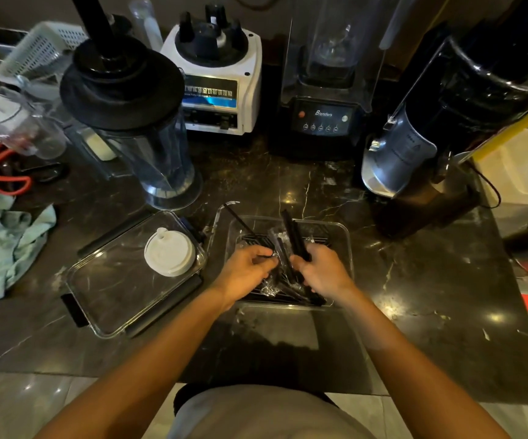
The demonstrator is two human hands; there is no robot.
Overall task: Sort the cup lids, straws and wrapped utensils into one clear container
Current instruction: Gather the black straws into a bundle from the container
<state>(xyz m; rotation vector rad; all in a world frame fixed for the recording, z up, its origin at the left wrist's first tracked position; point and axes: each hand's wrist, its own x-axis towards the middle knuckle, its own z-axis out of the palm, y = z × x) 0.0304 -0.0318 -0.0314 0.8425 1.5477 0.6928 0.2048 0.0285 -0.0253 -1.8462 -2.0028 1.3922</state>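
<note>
Both hands work inside the clear container (341,236), left hand (245,269) pinching wrapped utensils (275,245), right hand (321,269) gripping black straws (291,229) to lay them flat, white cup lid (170,251) left of it.

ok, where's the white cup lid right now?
Head view, left of centre: the white cup lid sits on the clear container lid, at its right end, just left of the clear container where both hands are working.

At ten o'clock I see a blender jug (148,144); at twelve, two blender bases (221,87); at nine, a green cloth (2,242) and scissors (6,175).
</note>
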